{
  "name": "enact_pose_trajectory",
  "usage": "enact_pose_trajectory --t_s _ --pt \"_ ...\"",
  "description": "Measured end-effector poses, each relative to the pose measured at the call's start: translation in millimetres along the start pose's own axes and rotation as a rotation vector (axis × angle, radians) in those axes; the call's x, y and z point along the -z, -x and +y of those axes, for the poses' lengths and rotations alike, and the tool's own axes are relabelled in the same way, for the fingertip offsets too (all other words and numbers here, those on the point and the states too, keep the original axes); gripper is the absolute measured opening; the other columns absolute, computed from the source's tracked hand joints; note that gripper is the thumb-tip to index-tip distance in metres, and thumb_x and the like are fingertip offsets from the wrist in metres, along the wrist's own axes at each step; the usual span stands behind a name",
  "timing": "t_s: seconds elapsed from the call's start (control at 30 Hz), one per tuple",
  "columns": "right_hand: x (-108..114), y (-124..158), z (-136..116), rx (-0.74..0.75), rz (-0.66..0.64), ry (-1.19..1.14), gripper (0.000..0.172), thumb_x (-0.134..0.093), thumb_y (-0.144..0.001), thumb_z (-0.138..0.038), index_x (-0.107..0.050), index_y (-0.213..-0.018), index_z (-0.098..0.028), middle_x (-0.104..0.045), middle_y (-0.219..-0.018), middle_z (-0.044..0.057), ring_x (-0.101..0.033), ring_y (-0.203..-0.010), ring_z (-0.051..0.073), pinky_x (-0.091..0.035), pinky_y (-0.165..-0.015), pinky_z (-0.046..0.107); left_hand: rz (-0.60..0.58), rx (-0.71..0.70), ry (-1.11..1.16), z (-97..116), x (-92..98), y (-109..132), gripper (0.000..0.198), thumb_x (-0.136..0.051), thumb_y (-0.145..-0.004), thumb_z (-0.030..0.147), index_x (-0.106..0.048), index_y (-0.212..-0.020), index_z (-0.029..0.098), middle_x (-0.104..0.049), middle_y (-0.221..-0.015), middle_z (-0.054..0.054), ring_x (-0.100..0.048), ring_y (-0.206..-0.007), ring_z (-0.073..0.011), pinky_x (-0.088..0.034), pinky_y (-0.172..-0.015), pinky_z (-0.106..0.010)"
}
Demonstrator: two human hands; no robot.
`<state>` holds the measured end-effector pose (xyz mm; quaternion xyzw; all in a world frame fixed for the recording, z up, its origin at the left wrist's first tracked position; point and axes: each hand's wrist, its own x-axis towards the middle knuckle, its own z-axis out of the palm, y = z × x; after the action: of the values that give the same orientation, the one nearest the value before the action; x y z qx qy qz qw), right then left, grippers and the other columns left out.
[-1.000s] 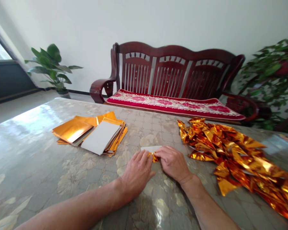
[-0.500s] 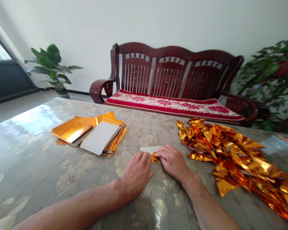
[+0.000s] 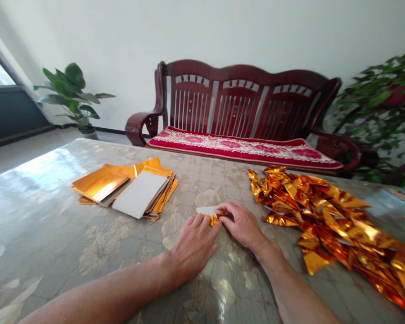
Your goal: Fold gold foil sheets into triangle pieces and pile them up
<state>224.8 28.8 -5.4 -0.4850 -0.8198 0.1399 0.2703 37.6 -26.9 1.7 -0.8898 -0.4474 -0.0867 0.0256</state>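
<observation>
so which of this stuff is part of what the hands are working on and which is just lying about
In the work:
- left hand and right hand, pressing down a small gold foil sheet
- stack of flat gold sheets
- pile of folded gold pieces

Just about:
- table, which bears it all
- wooden bench with red cushion
- potted plants

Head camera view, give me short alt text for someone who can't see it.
Two bare hands, left hand and right hand, press a small gold foil sheet on a glossy table. Flat gold sheets lie left, folded gold pieces right, a wooden bench behind.
</observation>
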Motion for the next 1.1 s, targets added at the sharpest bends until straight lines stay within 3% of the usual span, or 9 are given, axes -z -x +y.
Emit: enact_pose_trajectory --t_s 0.1,0.3,0.4,0.47,0.6,0.77,0.87,0.97,1.1 --pt "-2.3 0.7 1.0 -0.021 0.015 -0.033 0.033 -0.062 -0.080 -0.010 -0.066 -0.109 -0.025 -0.070 -0.094 0.001 -0.063 -0.090 0.019 -0.047 -0.084 0.033 -0.006 0.003 0.008 -0.2 -0.4 -0.2 0.041 -0.054 -0.095 0.036 -0.047 -0.132 0.022 -0.057 -0.118 -0.011 -0.051 -0.109 -0.0283 -0.045 -0.091 -0.043" --pt "-8.2 -2.0 5.5 -0.078 0.019 -0.137 0.033 -0.061 -0.080 -0.012 -0.065 -0.111 -0.024 -0.069 -0.095 0.002 -0.063 -0.089 0.019 -0.049 -0.084 0.033 -0.003 0.002 0.039 -1.0 0.0 0.4 0.043 -0.055 -0.093 0.037 -0.047 -0.133 0.023 -0.057 -0.115 -0.011 -0.050 -0.111 -0.0292 -0.045 -0.092 -0.043" --pt "-8.5 -5.2 8.6 -0.090 0.016 -0.081 0.028 -0.062 -0.082 -0.016 -0.066 -0.108 -0.024 -0.067 -0.096 0.002 -0.062 -0.088 0.019 -0.049 -0.081 0.033 -0.004 0.005 0.036 -0.8 -0.2 0.9 0.041 -0.054 -0.094 0.036 -0.048 -0.132 0.023 -0.057 -0.116 -0.011 -0.050 -0.110 -0.0290 -0.045 -0.091 -0.044" --pt "-7.6 -6.9 11.3 -0.077 0.028 0.000 0.027 -0.064 -0.082 -0.019 -0.067 -0.108 -0.024 -0.065 -0.103 0.003 -0.061 -0.097 0.020 -0.048 -0.086 0.035 0.001 0.001 0.024 -1.3 -0.6 0.9 0.040 -0.054 -0.094 0.035 -0.048 -0.132 0.023 -0.058 -0.116 -0.011 -0.051 -0.108 -0.0287 -0.045 -0.091 -0.043" --pt "-4.0 -10.2 15.2 -0.049 0.009 0.113 0.039 -0.067 -0.083 -0.022 -0.064 -0.122 -0.024 -0.064 -0.115 0.005 -0.055 -0.111 0.023 -0.043 -0.097 0.038 0.022 -0.032 -0.007 -6.5 -1.5 -0.8 0.036 -0.054 -0.094 0.032 -0.050 -0.129 0.023 -0.060 -0.112 -0.010 -0.054 -0.104 -0.0284 -0.045 -0.088 -0.043" --pt "1.0 -16.7 13.9 -0.035 -0.066 0.131 0.034 -0.068 -0.081 -0.022 -0.067 -0.115 -0.026 -0.065 -0.107 0.003 -0.056 -0.104 0.022 -0.043 -0.092 0.036 0.034 -0.054 0.037 -20.5 -1.5 -8.3 0.018 -0.050 -0.097 0.020 -0.058 -0.113 0.024 -0.065 -0.098 -0.004 -0.058 -0.095 -0.0219 -0.039 -0.098 -0.041" --pt "2.2 -20.8 14.1 -0.042 -0.082 0.112 0.024 -0.070 -0.078 -0.022 -0.070 -0.102 -0.026 -0.065 -0.100 0.002 -0.056 -0.098 0.021 -0.043 -0.088 0.034 0.029 -0.016 0.066 -28.8 -1.9 -15.2 0.008 -0.054 -0.096 0.022 -0.062 -0.097 0.022 -0.066 -0.089 -0.002 -0.060 -0.089 -0.0199 -0.040 -0.095 -0.037" --pt "2.8 -23.3 15.4 -0.034 -0.083 0.096 0.014 -0.071 -0.077 -0.022 -0.069 -0.091 -0.025 -0.064 -0.098 0.002 -0.056 -0.096 0.020 -0.043 -0.086 0.033 0.052 0.046 0.097 -34.4 -3.9 -20.9 0.011 -0.054 -0.096 0.024 -0.063 -0.090 0.022 -0.066 -0.085 -0.002 -0.060 -0.086 -0.0192 -0.041 -0.087 -0.034" --pt "4.6 -24.8 14.7 -0.021 -0.105 0.092 0.030 -0.069 -0.077 -0.019 -0.066 -0.105 -0.025 -0.065 -0.099 0.001 -0.054 -0.096 0.020 -0.042 -0.085 0.033 0.057 0.128 0.177 -38.0 -5.8 -24.3 0.008 -0.058 -0.094 0.029 -0.065 -0.093 0.024 -0.067 -0.089 -0.001 -0.061 -0.090 -0.0200 -0.042 -0.084 -0.033"
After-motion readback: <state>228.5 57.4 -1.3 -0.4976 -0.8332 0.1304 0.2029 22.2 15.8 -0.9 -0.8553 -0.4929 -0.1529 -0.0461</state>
